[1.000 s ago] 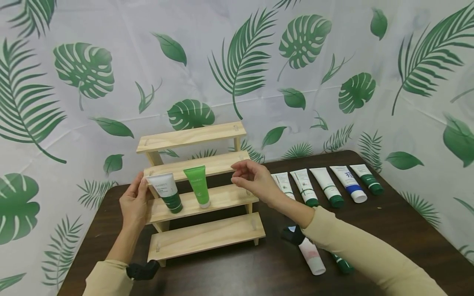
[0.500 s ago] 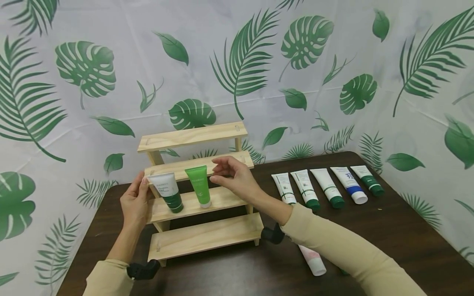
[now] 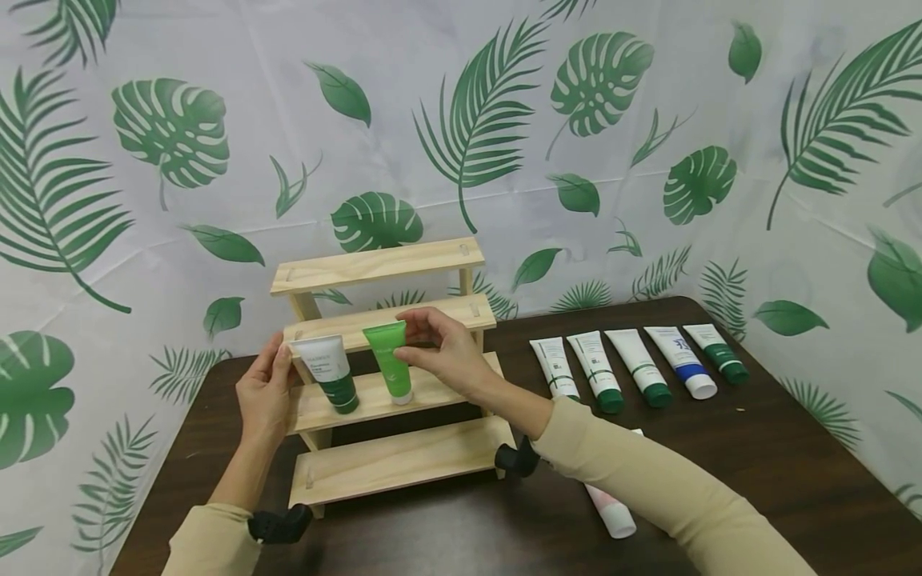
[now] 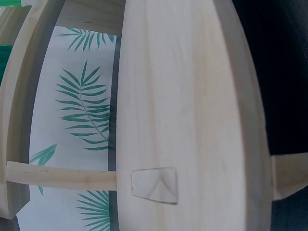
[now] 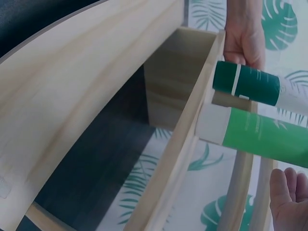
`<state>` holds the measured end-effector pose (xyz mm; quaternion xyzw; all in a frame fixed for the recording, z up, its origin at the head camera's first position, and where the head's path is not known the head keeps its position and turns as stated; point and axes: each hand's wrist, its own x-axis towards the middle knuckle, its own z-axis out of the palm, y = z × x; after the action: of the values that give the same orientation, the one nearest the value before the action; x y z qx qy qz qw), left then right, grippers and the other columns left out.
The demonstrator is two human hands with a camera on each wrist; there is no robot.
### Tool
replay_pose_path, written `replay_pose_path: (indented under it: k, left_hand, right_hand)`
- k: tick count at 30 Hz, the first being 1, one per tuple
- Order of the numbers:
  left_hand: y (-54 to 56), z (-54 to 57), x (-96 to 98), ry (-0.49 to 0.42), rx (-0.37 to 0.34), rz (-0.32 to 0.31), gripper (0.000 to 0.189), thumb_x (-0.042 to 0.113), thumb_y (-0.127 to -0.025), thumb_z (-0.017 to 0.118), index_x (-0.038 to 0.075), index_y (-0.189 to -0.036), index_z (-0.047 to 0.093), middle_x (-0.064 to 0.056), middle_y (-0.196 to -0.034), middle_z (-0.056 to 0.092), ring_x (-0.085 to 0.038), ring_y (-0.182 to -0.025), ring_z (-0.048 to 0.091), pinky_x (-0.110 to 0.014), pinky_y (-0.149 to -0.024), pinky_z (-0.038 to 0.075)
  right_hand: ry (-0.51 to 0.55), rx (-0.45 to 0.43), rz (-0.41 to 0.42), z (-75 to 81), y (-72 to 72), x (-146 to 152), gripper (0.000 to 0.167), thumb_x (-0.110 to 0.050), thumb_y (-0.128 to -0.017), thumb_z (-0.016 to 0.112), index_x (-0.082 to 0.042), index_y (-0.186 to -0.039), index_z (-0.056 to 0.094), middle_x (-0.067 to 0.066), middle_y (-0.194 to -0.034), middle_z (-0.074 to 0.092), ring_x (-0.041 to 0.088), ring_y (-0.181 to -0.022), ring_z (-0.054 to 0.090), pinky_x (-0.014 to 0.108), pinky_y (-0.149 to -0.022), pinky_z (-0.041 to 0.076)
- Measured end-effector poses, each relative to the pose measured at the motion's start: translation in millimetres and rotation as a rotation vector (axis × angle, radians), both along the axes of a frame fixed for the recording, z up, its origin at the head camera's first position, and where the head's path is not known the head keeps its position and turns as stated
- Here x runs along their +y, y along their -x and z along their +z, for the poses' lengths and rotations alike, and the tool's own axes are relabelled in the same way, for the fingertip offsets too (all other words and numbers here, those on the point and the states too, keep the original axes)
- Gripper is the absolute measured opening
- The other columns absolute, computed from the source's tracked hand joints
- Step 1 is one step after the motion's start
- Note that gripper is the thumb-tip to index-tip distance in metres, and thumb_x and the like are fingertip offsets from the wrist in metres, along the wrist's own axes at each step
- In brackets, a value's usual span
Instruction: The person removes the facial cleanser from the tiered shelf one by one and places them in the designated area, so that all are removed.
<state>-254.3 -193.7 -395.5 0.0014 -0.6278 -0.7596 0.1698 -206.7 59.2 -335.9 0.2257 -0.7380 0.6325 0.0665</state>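
Observation:
A stepped wooden display rack (image 3: 403, 456) stands on the table. On its second step from the bottom, a white and dark green squeeze tube (image 3: 327, 372) and a bright green squeeze tube (image 3: 390, 364) stand cap down, side by side. My left hand (image 3: 265, 392) holds the rack's left end, its thumb beside the white and green tube. From the right, my right hand (image 3: 450, 352) reaches the upper right edge of the bright green tube, thumb in front and relaxed fingers behind. Those fingertips (image 5: 279, 183) show just beside the tube in the right wrist view.
Several tubes lie in a row at the right, among them a white and blue tube (image 3: 680, 360) and a white and green one (image 3: 637, 364). A pink and white tube (image 3: 611, 512) lies partly under my right sleeve. Leaf-patterned cloth (image 3: 504, 160) hangs behind the dark table (image 3: 446, 536).
My right hand has moved left, from beyond the rack's right end to the bright green tube's edge. The left hand and both standing tubes have stayed in place.

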Motion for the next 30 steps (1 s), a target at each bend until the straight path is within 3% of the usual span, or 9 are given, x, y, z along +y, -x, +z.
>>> replay_pose_path:
  k: [12,20,30]
  left_hand:
    - [1.1,0.4,-0.1,-0.002,0.004,0.004,0.047,0.017,-0.096,0.054,-0.003,-0.137,0.045,-0.017,-0.137,0.048,0.009,-0.094,0.059,-0.01,-0.084,0.048]
    - [0.3,-0.1,-0.7,0.033,-0.002,0.006,0.049,0.02,-0.096,0.054,-0.002,-0.138,0.043,-0.023,-0.14,0.043,0.007,-0.1,0.058,-0.009,-0.084,0.048]
    - [-0.5,0.8,-0.2,0.059,-0.005,0.01,0.048,0.021,-0.096,0.053,-0.001,-0.138,0.044,-0.022,-0.14,0.043,0.005,-0.104,0.057,-0.01,-0.086,0.047]
  right_hand:
    - [0.006,-0.009,-0.011,-1.6,0.9,-4.5,0.035,-0.001,-0.086,0.065,0.0,-0.12,0.055,0.016,-0.105,0.061,0.014,-0.091,0.06,0.025,-0.078,0.056]
    - [0.005,0.016,-0.023,-2.4,0.3,-6.6,0.026,0.0,-0.087,0.065,0.003,-0.112,0.057,0.019,-0.097,0.06,0.009,-0.079,0.058,0.021,-0.071,0.055]
    - [0.025,-0.008,-0.048,-2.6,-2.9,-1.8,0.022,-0.001,-0.087,0.064,0.003,-0.108,0.058,0.015,-0.094,0.061,0.009,-0.078,0.059,0.026,-0.073,0.057]
